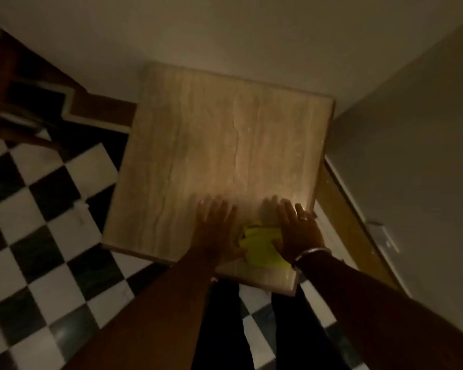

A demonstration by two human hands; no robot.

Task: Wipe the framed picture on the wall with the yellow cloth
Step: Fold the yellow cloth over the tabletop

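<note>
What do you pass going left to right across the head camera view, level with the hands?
Checkered floor → table top → left hand → yellow cloth → right hand → wall.

Both forearms are bare, no sleeves showing. The right hand (298, 231) wears a ring on one finger and a thin metal bangle (312, 253) at the wrist. Below, dark trousers (222, 329) cover both legs.
</note>
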